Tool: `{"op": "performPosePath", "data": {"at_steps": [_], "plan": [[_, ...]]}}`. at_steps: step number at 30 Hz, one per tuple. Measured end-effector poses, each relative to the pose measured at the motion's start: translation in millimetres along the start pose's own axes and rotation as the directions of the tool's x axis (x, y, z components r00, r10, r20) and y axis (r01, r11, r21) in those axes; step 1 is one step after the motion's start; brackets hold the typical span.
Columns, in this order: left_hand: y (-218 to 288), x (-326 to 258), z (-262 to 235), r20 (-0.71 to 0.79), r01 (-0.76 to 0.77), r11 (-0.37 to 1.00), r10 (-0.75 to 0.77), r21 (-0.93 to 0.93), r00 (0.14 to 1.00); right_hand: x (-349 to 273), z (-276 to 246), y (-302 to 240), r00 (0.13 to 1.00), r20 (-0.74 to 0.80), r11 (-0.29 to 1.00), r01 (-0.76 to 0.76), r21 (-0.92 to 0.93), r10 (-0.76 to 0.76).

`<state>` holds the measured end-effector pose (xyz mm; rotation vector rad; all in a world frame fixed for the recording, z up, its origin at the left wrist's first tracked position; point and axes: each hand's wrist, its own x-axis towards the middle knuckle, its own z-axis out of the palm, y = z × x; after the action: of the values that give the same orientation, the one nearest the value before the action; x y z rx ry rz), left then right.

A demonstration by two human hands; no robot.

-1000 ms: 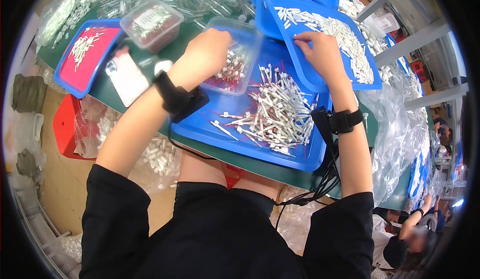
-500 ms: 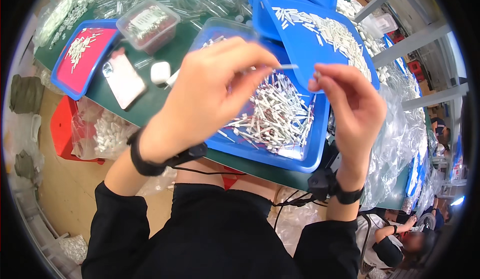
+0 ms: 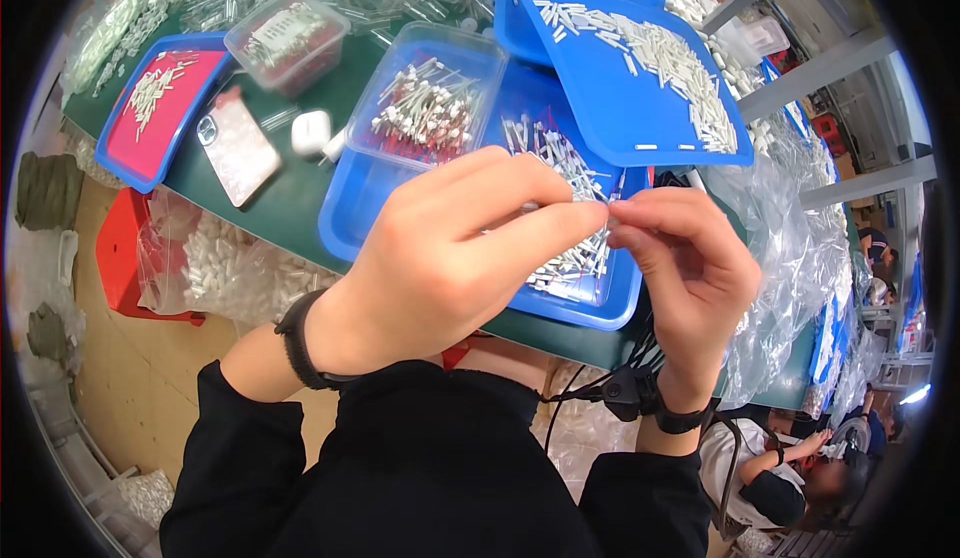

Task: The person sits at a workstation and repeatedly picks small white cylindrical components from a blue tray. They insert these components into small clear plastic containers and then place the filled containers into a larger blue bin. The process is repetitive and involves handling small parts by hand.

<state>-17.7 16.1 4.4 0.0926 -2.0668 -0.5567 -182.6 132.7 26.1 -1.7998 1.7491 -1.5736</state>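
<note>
clearly the work sits between both hands, raised above the near edge of the big blue tray (image 3: 360,208) on the green bench (image 3: 300,193): the left hand (image 3: 450,268) and the right hand (image 3: 690,268) meet fingertip to fingertip, both pinched narrow on a small white stick-like piece (image 3: 607,208), of which only a sliver shows between the fingers, so its exact shape is hard to tell. it looks like one of the many thin white sticks (image 3: 565,173) heaped in that tray, and so it is probably very light, stiff enough to hold its line yet easy to bend or snap if squeezed across its middle, and smooth enough to slip out of dry fingertips. the sound hold is the one shown, a fine pinch near each end with thumb and forefinger, with little force. a clear plastic box (image 3: 430,98) of similar pieces rests on the tray's far left corner, and a second blue tray (image 3: 640,118) of short white tubes overlaps its far right side. toward the bench's left edge lie a phone (image 3: 238,148), a small white case (image 3: 310,130) and a red-lined tray (image 3: 160,108).
</note>
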Motion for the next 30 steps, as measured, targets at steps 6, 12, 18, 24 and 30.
{"op": "performPosePath", "data": {"at_steps": [6, 12, 18, 24, 30], "plan": [[-7, -2, 4, -0.026, 0.129, 0.985, -0.133, -0.116, 0.991, -2, 10, 0, 0.995, 0.005, 0.904, 0.092, -0.418, -0.099], [-15, -11, -8, 0.066, 0.354, 0.898, -0.35, -0.261, 0.935, 1, 13, 3, 0.978, 0.049, 0.903, 0.208, -0.376, -0.205], [-10, -10, -5, 0.015, 0.226, 0.954, -0.227, -0.198, 0.974, 1, 20, 4, 0.983, 0.082, 0.964, 0.18, -0.195, -0.167], [-17, -15, -6, 0.006, -0.01, 0.991, 0.011, -0.134, 1.0, -1, 15, 5, 0.983, 0.182, 0.993, 0.029, -0.116, -0.008], [-15, -19, -7, 0.074, -0.319, 0.947, 0.322, -0.045, 0.944, 4, 7, 9, 0.823, 0.474, 0.845, -0.47, 0.256, 0.314]]}}
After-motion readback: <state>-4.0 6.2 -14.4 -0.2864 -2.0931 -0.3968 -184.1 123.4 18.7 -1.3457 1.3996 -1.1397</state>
